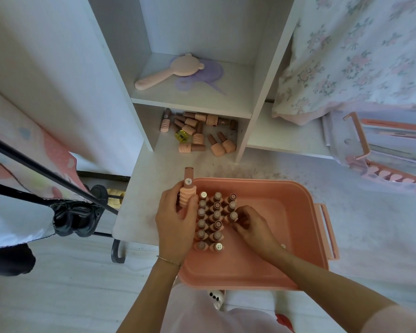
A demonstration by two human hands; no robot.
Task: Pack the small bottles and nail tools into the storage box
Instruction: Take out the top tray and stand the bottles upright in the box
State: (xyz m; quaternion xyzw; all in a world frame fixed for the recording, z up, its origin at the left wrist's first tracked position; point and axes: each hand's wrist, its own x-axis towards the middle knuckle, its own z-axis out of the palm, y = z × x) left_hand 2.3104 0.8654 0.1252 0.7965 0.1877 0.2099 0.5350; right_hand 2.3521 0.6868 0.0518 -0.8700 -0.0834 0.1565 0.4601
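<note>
My left hand [175, 219] is wrapped around one small bottle [187, 192], held upright at the box's [298, 212] ten o'clock corner, its round label reading "130". My right hand [252, 227] is down inside the pink box, fingers curled at the three o'clock side of the bottle rows [214, 219]; I can't tell whether they pinch a bottle or only touch it. The bottles stand upright in three tight rows against the box's nine o'clock wall, caps up, and two caps carry white stickers too small to read. Up at twelve o'clock, loose bottles [197, 134] lie scattered in the lower shelf cubby, a small yellow bottle [181, 136] among them, its print unreadable. Above them a pink hand mirror [171, 70] rests on a purple one [202, 75]. Out at two o'clock sits a clear case [382, 150] with a pink handle.
</note>
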